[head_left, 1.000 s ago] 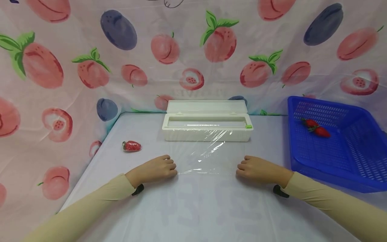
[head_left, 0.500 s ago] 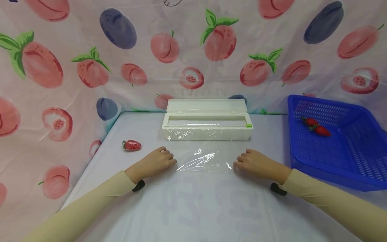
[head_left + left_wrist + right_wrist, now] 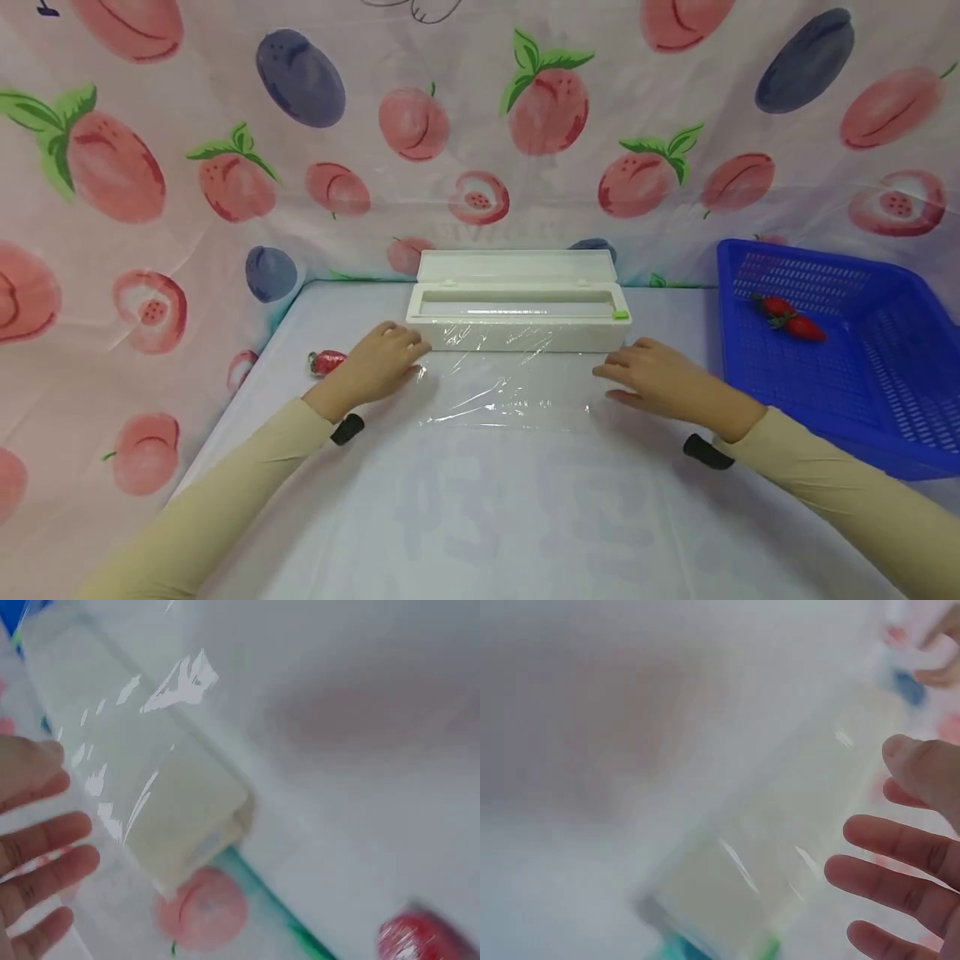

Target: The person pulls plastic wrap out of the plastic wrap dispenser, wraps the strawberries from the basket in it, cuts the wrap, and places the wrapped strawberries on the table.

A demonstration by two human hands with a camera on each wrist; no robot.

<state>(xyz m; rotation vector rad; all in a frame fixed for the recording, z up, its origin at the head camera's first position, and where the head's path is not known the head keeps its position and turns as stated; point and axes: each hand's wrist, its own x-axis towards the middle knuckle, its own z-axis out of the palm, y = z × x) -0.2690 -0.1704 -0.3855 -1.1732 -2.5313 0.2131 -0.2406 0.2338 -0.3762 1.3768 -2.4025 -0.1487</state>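
A white cling film dispenser (image 3: 517, 337) stands near the back of the table with its lid up. From it a sheet of clear cling film (image 3: 498, 390) runs down over the front onto the tabletop, creased and shiny. My left hand (image 3: 378, 362) is at the film's left side, its fingers spread and loose in the left wrist view. On the other side, my right hand (image 3: 660, 383) hovers with fingers apart, holding nothing. A strawberry in shiny film (image 3: 326, 362) lies left of the dispenser, partly covered by my left hand.
A blue plastic basket (image 3: 757, 417) stands at the right, with strawberries (image 3: 802, 327) inside. Behind the table hangs a fruit-patterned cloth (image 3: 480, 100). A green slider (image 3: 620, 315) sits at the dispenser's right end.
Both hands have let go of the film's front edge and moved toward the dispenser, their fingers loosening. The film now lies lower, on the table.
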